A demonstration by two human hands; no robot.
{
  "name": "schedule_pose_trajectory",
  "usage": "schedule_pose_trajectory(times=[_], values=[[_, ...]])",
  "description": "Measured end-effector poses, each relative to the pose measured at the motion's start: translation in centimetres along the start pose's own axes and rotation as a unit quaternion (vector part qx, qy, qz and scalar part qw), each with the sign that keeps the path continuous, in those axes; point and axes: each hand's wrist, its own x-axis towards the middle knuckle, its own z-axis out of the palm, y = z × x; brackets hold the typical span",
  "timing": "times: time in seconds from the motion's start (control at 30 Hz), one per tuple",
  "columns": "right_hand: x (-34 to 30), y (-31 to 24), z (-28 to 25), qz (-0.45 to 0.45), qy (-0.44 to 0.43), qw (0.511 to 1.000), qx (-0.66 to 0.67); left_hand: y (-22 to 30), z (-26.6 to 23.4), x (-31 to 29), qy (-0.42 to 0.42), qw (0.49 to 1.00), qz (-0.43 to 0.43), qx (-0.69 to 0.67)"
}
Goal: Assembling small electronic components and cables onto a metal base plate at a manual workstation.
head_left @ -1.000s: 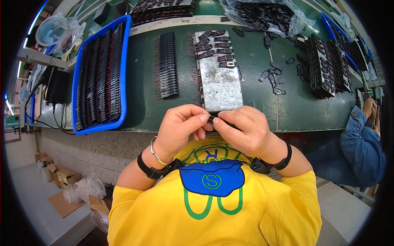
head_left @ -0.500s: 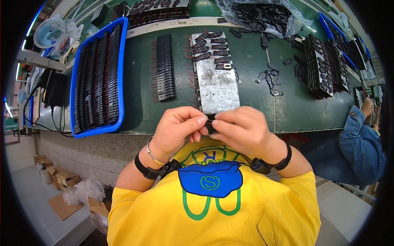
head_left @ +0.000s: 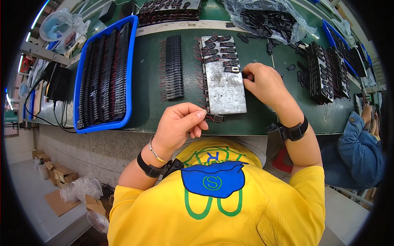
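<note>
Now the two hands, together half a second ago, are apart: the left hand point(head_left: 180, 123) alone pinches the red-wired end of a small black part point(head_left: 218, 118), at six o'clock of the metal plate point(head_left: 225, 92). Meanwhile the right hand point(head_left: 267, 85) has moved to the plate's three o'clock edge, fingers curled, though I cannot tell whether they grip anything. Probably this interrupts the two-handed work on that part, leaving it parked in the left hand.

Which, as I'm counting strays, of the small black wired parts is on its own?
The black part at the near edge of the metal plate, by the left hand; the others sit in groups.
</note>
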Motion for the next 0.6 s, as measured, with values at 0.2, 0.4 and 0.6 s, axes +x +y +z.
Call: schedule_pose_trajectory(times=[0.2, 0.4, 0.6], values=[[0.4, 2.5, -0.4, -0.057, 0.024, 0.998, -0.028, 0.3, -0.1, -0.2, 0.009, 1.000, 0.002, 0.006], [0.3, 3.8, -1.2, -0.078, 0.002, 0.997, -0.006, 0.1, -0.3, -0.3, 0.004, 1.000, 0.009, 0.009], [-0.4, 2.8, -0.8, -0.068, -0.011, 0.998, -0.008, 0.0, -0.2, -0.2, 0.007, 1.000, 0.009, 0.005]])
